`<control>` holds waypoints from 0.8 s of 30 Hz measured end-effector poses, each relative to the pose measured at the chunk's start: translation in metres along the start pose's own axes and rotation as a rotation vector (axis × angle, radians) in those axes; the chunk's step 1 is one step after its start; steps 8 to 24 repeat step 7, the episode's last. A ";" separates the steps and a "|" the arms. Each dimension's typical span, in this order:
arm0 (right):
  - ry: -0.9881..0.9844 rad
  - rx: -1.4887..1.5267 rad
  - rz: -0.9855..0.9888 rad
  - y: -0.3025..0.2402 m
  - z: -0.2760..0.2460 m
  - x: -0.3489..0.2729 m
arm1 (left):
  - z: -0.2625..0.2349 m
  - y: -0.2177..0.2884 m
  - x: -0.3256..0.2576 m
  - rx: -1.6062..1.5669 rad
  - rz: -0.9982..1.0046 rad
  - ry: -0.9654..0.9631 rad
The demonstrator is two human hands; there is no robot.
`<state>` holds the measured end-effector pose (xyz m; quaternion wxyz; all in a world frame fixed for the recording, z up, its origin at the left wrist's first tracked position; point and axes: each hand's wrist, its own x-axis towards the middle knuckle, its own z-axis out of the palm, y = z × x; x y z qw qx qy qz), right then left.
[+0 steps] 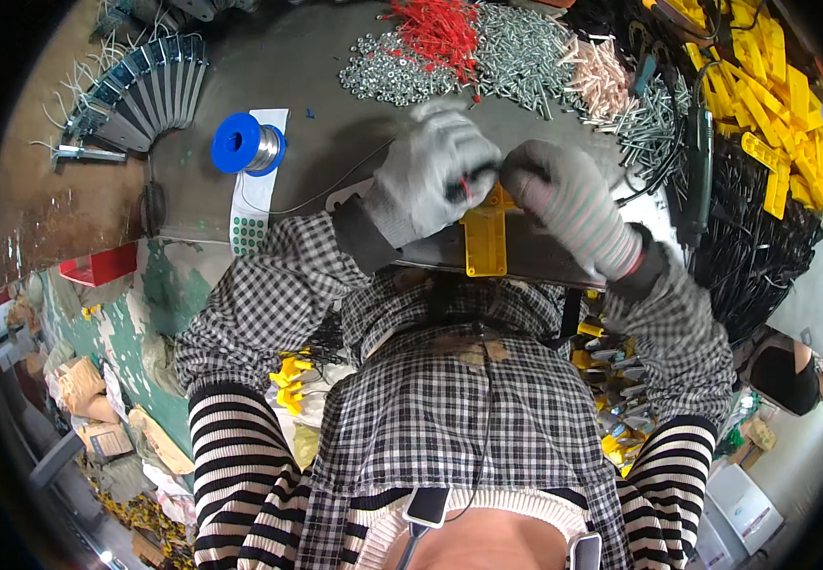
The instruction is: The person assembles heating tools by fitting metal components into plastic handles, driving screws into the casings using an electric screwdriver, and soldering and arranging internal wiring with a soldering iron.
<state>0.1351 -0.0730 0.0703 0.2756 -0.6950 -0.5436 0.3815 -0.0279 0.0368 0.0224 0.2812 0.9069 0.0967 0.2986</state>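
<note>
Both my hands wear grey knit gloves and meet close together over the near edge of the work table. My left hand (435,176) is closed, with a small red and dark bit showing at its fingers; I cannot make out what it is. Beside it my right hand (568,204) has its fingers curled in, and what they hold, if anything, is hidden. Under and between them lies a yellow plastic casing (485,242), its open side up. A thin wire runs from a blue spool of solder wire (236,144) toward my left hand.
Far back lie heaps of nuts (387,71), red parts (438,33), screws (520,57) and pale pink pieces (596,81). Yellow casings (763,104) and black cables (744,247) pile up at right. Circuit boards (141,95) fan out at left, near a white strip (248,209) with green dots.
</note>
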 end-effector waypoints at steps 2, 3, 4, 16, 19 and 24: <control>-0.387 0.651 0.395 0.025 -0.016 0.013 | 0.001 -0.003 0.003 0.077 0.054 -0.040; -0.468 0.830 0.392 0.041 -0.015 0.014 | 0.002 -0.002 0.004 0.153 0.105 -0.075; -0.467 0.829 0.391 0.038 -0.012 0.011 | 0.001 -0.001 0.007 0.112 0.003 -0.127; 0.033 -0.362 -0.234 0.023 0.003 -0.003 | 0.006 -0.008 0.000 -0.789 -0.706 -0.247; 0.033 -0.362 -0.234 0.023 0.003 -0.003 | 0.006 -0.008 0.000 -0.789 -0.706 -0.247; 0.033 -0.362 -0.234 0.023 0.003 -0.003 | 0.006 -0.008 0.000 -0.789 -0.706 -0.247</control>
